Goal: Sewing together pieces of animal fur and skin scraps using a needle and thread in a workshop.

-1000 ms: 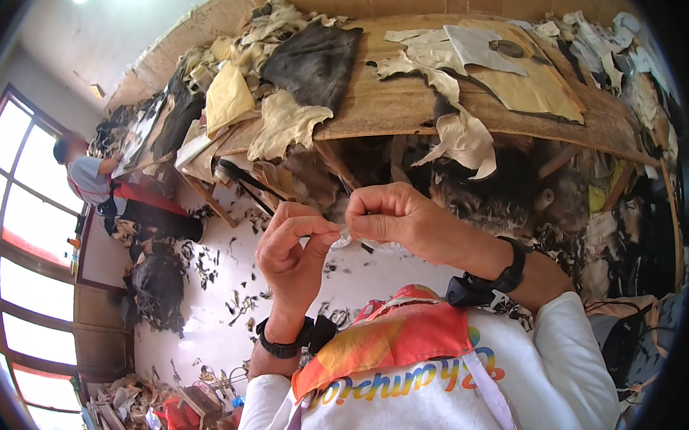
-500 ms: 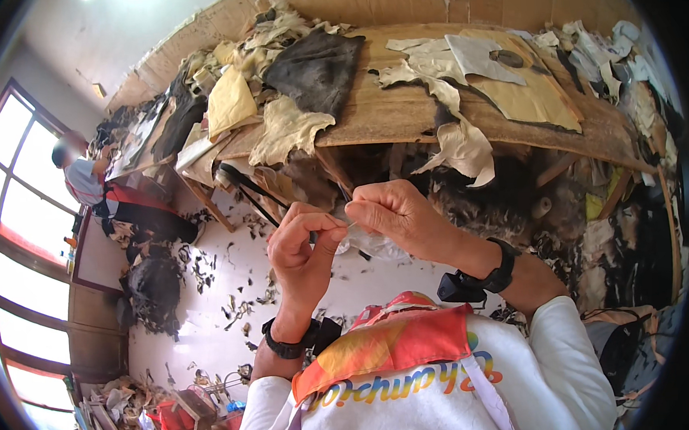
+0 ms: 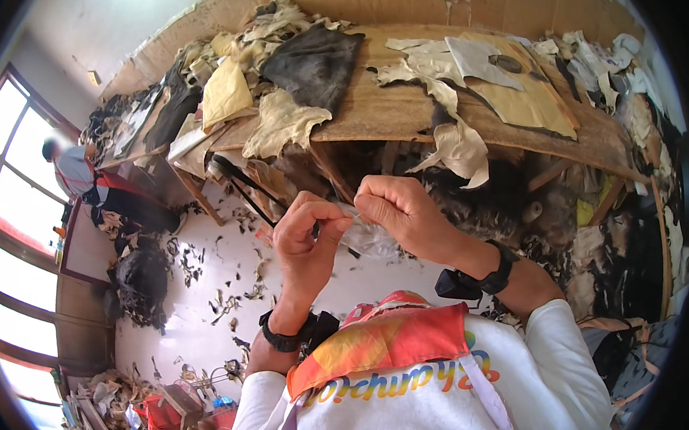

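My left hand [image 3: 308,231] is raised in front of my chest, thumb and forefinger pinched together. My right hand [image 3: 401,216] is curled beside it, its fingertips pressed closed. The two pinches face each other across a small gap. Whatever sits between the fingers is too small and thin to make out. Beyond both hands is the front edge of a wooden table [image 3: 371,124]. A dark hide piece [image 3: 312,65] and a ragged cream hide piece [image 3: 283,123] lie on it, and another pale hide piece [image 3: 459,150] droops over its edge.
Yellow card sheets [image 3: 226,91] lie on the table. Furry hides [image 3: 480,204] are heaped underneath. Dark scraps [image 3: 223,305] litter the pale floor [image 3: 188,352], where a black bundle [image 3: 139,280] also lies. At far left a person [image 3: 73,167] stands by the windows.
My fingertips have drawn slightly apart, and the thin pale strand seen between them earlier is no longer distinct. The whole view has shifted slightly.
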Available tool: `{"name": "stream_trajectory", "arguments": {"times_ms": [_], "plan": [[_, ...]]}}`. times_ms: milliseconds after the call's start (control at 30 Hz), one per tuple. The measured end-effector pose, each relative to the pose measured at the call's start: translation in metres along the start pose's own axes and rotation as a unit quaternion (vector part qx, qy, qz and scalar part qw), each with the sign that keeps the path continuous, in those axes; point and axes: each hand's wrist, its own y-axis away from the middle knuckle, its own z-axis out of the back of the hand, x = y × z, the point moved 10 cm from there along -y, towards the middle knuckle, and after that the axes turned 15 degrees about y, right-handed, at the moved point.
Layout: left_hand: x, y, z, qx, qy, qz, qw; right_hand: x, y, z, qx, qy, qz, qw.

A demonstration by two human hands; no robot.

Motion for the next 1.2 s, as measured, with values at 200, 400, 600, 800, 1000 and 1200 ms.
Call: {"name": "stream_trajectory", "arguments": {"times_ms": [200,400,600,800,1000,1200], "plan": [[-0.003,0.001,0.004,-0.001,-0.004,-0.006,1.000,0.009,-0.003,-0.002,-0.001,0.043,0.033,0.999],[-0.002,0.000,0.011,-0.009,-0.021,-0.003,1.000,0.019,0.001,0.002,-0.054,0.018,0.062,0.997],[-0.003,-0.002,0.004,0.010,-0.015,-0.004,1.000,0.004,-0.004,-0.002,0.008,0.011,0.012,1.000],[0.000,-0.001,0.007,0.010,-0.006,0.000,1.000,0.005,0.001,-0.007,-0.004,0.001,0.025,1.000],[-0.002,0.000,0.008,0.019,-0.010,0.010,1.000,0.007,0.003,-0.011,0.032,-0.013,-0.001,0.999],[0.001,-0.003,0.011,0.034,0.011,0.037,0.999,-0.003,0.006,-0.027,0.133,-0.080,-0.038,0.987]]}}
